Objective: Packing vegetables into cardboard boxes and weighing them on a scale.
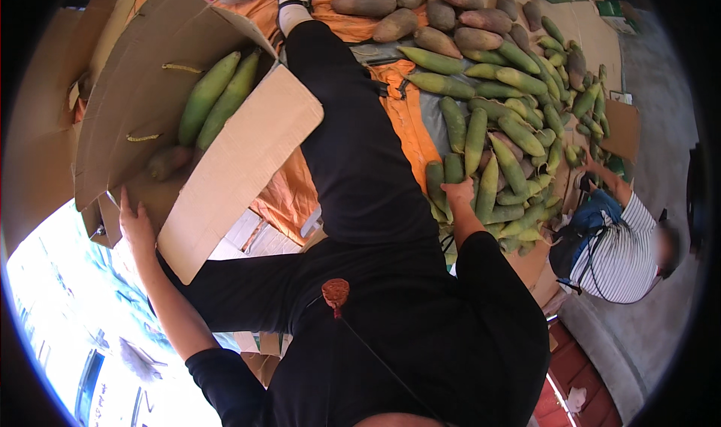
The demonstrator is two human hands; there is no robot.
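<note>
My left hand (137, 228) rests against the near edge of an open cardboard box (248, 138), its fingers stretched out and apart. Two long green radishes (209, 100) lie side by side inside that box, with a reddish-brown radish (170, 161) beneath them, partly in shadow. On my right, a large pile of green radishes (518, 130) spreads over the ground. My right hand (460, 193) is at the pile's near left edge, its fingers curled round the end of a green radish (454, 168); the fingertips are partly hidden.
Reddish-brown radishes (487, 20) lie beyond the green ones, on orange sheeting (409, 115) and cardboard. My leg (353, 134) stretches between box and pile. Another person in a striped shirt (623, 258) reaches into the pile's right side. More cardboard (45, 126) stands at the far left.
</note>
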